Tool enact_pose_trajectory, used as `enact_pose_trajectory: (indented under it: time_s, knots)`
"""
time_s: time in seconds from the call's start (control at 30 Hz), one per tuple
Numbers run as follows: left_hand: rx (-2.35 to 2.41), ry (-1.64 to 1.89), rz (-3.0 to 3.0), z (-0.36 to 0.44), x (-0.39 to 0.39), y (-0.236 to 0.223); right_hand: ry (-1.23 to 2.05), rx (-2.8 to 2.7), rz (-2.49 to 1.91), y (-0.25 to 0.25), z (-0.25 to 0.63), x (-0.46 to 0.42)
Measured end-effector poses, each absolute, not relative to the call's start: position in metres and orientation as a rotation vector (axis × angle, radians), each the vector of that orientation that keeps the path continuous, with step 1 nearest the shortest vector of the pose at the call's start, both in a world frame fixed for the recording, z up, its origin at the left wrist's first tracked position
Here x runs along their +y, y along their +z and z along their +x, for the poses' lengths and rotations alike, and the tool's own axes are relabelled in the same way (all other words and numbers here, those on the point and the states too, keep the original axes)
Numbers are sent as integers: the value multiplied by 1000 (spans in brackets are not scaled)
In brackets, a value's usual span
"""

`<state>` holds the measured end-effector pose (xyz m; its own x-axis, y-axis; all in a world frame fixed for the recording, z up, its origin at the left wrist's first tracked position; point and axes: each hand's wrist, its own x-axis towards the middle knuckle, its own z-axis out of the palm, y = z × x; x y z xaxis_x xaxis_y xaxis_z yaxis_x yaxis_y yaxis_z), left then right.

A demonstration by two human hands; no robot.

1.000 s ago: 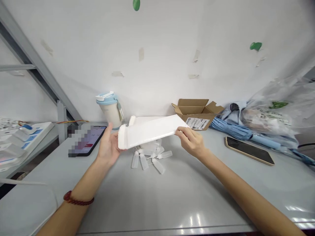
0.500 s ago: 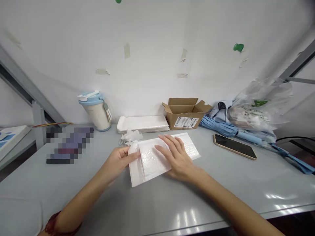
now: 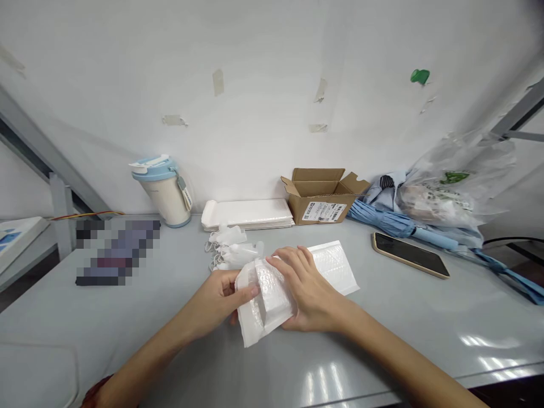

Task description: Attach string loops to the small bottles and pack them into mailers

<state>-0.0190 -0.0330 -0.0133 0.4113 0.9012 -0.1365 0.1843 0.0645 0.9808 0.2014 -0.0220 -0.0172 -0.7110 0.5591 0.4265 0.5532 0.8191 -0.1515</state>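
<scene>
A white bubble mailer (image 3: pixel 331 266) lies on the grey table (image 3: pixel 382 334) in front of me. My left hand (image 3: pixel 221 300) pinches its near open end and lifts the flap. My right hand (image 3: pixel 304 289) grips the same end from the other side, fingers curled over the bubble lining. Just behind the mailer lies a small heap of clear plastic bottles (image 3: pixel 232 252). A stack of more white mailers (image 3: pixel 249 214) rests against the wall.
A blue-lidded cup (image 3: pixel 164 190) stands at the back left beside a blurred phone (image 3: pixel 117 252). An open cardboard box (image 3: pixel 323 195), a blue umbrella (image 3: pixel 408 226), a plastic bag (image 3: pixel 454 181) and a dark phone (image 3: pixel 410 255) sit at the right.
The mailer came off the stack, was laid flat on the table near me, and its near end is now held up and spread by both hands.
</scene>
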Motion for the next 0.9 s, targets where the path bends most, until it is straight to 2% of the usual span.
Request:
enact_pose_trajectory:
  time_s: [0.23,0.53,0.9]
  knots:
    - [1111,711,1439,-29,-28,-5,-172,-2408,-976,-15,226,1]
    - [1497,1185,1393,-49,-7,-5,-205,-2285,-1190,-17,247,19]
    - [1506,1167,1447,-51,6,-13,-223,-2250,-1317,-19,245,18]
